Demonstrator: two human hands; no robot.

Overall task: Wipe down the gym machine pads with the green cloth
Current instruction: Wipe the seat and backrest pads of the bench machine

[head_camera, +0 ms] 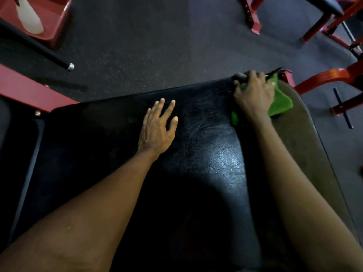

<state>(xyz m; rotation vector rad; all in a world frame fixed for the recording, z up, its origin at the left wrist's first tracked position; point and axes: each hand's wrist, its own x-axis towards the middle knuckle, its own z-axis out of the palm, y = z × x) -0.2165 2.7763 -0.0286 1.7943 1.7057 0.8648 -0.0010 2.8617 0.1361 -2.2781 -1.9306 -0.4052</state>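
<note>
A wide black padded bench point(110, 134) fills the middle of the head view, with a shiny patch near its centre. My left hand point(157, 128) rests flat on the pad, fingers straight and spread. My right hand point(253, 93) presses the green cloth point(280, 105) against the pad's far right corner, its fingers curled over the cloth near the edge. Most of the cloth is hidden under that hand; green folds stick out to its right and below it.
A red tub point(49, 26) holding a white spray bottle point(29, 18) sits on the dark rubber floor at the top left. A black bar with a metal end point(69, 66) reaches in beside it. Red machine frames point(253, 18) stand at the top right and right.
</note>
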